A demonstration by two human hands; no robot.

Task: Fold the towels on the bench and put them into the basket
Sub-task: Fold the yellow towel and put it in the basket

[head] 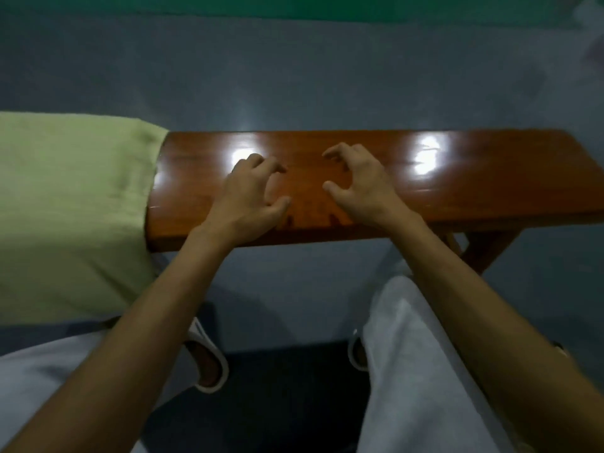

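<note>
A light green towel [72,204] lies spread over the left end of a glossy brown wooden bench [457,194] and hangs over its near edge. My left hand [251,191] and my right hand [359,181] hover side by side over the bare middle of the bench, to the right of the towel. The fingers of both hands are loosely curled and hold nothing. Neither hand touches the towel. No basket is in view.
Grey floor [294,76] stretches beyond the bench, with a green strip [327,4] at the far top. My legs in light trousers [418,371] and feet in white slippers [209,358] are below the bench edge. A bench leg [483,250] shows at the right.
</note>
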